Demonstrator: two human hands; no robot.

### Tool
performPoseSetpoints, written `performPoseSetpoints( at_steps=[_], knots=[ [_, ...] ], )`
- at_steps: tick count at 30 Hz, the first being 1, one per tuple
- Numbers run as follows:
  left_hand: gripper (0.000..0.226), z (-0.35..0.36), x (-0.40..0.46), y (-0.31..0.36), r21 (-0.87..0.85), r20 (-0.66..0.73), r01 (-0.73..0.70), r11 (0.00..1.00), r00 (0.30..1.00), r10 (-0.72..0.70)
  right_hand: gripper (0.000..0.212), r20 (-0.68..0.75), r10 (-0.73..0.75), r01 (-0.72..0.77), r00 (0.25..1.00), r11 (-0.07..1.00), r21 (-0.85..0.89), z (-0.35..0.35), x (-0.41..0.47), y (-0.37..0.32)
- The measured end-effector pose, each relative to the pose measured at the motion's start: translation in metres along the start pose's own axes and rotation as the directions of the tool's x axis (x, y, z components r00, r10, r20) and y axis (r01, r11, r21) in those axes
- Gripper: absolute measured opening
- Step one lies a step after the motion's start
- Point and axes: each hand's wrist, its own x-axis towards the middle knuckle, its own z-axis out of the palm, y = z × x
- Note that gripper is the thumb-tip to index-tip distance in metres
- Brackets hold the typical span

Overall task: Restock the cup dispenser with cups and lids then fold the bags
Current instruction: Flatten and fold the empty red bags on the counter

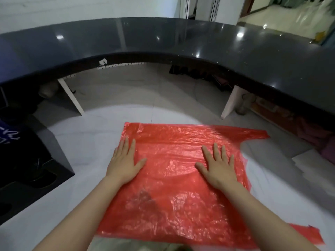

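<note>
Thin red translucent plastic carrier bag (174, 178) is spread flat on the white glossy worktop (87, 142), directly under both palms. Left hand (125, 160) lies flat on the bag's left edge, fingers straight and together, thumb out, gripping nothing, just pressing. Right hand (217, 165) is flat too, fingers spread, on the bag's right half, also holding nothing. Bag handles stick out beyond the right hand, one on the far side, one near the right forearm. Looks like the smoothing step before the first fold. To do it well: sweep from between the hands outward so trapped air leaves through the open handle end, keep one palm anchored because the film will slide on that glossy top, line up the edges, then crease. Black box-shaped unit with round openings (27, 160) sits well left of the left hand, probably the cup dispenser; can't tell if it's stocked.
</note>
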Motion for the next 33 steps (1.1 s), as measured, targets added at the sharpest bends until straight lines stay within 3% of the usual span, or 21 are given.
performPoseSetpoints(
  at_steps=[2,4,8,11,19,22,25,31,33],
  knots=[
    [0.092,0.0,-0.013,0.013,-0.016,-0.028,-0.029,0.999,0.999,0.028,0.076,-0.046,0.02,-0.019,0.999,1.0,0.021,-0.004,-0.011,-0.005],
    [0.099,0.004,-0.033,0.027,-0.026,0.039,-0.035,0.999,0.999,0.036,0.077,-0.075,-0.042,0.043,0.996,0.999,0.012,-0.004,-0.029,-0.019],
    [0.089,0.024,-0.065,0.032,0.034,0.17,-0.002,0.999,0.985,-0.004,0.078,0.02,-0.107,0.106,0.994,0.994,0.034,0.014,-0.066,-0.047],
    [0.083,0.03,-0.066,0.019,0.053,0.138,0.013,0.998,0.99,-0.02,0.081,0.063,-0.039,0.039,0.997,0.999,0.011,0.029,-0.078,-0.037],
    [0.08,0.019,-0.031,0.025,0.014,0.154,-0.095,0.995,0.984,0.092,0.087,0.001,0.04,-0.04,0.999,0.999,-0.006,0.025,-0.062,-0.014],
    [0.077,0.004,-0.034,0.018,-0.135,0.032,-0.189,0.973,0.98,0.195,0.082,-0.012,0.068,-0.067,0.998,0.997,0.028,0.011,-0.063,-0.011],
    [0.072,-0.003,-0.055,0.003,-0.15,-0.059,-0.242,0.959,0.97,0.235,0.082,-0.104,0.091,-0.082,0.99,0.993,0.089,0.003,-0.086,-0.006],
    [0.078,0.013,-0.097,-0.017,-0.094,0.046,-0.185,0.978,0.981,0.19,0.077,-0.082,0.07,-0.062,0.994,0.993,0.102,0.02,-0.138,-0.024],
    [0.076,0.02,-0.101,-0.023,0.0,0.082,-0.171,0.985,0.982,0.171,0.071,-0.043,0.068,-0.065,0.997,0.995,0.071,0.032,-0.143,-0.025]
  ],
)
